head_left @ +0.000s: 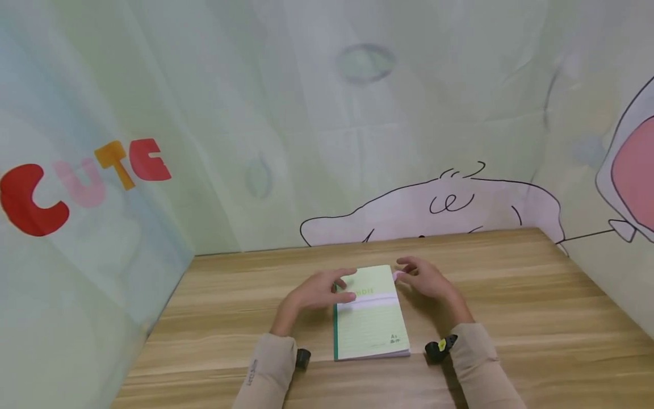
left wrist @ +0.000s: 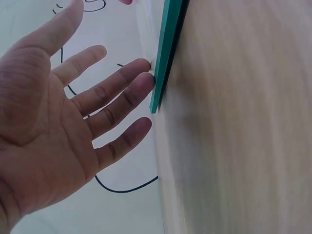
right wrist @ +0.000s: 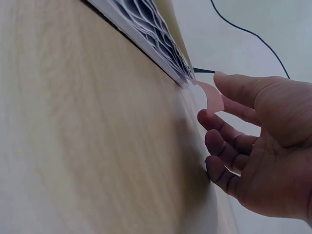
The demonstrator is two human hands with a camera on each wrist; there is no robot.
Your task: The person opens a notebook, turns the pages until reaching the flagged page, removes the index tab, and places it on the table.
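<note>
A pale green notebook point(head_left: 368, 324) with a dark green spine point(head_left: 335, 335) and a white band across its cover lies closed on the wooden table. My left hand point(head_left: 320, 288) spreads over its left side; in the left wrist view the fingers point(left wrist: 117, 100) are extended, fingertips right at the green spine point(left wrist: 165, 53). On the notebook's right, my right hand point(head_left: 425, 278) has thumb and fingers apart and loosely bent. A pink strip point(right wrist: 209, 92) juts from the wavy page edges point(right wrist: 146, 29) and curves between the right thumb and fingers, overlapping the fingers there.
The wood-grain table point(head_left: 230, 318) ends at a fabric backdrop point(head_left: 276, 142) printed with a cartoon figure and coloured letters. Dark wrist cameras point(head_left: 302, 359) are worn near both sleeves.
</note>
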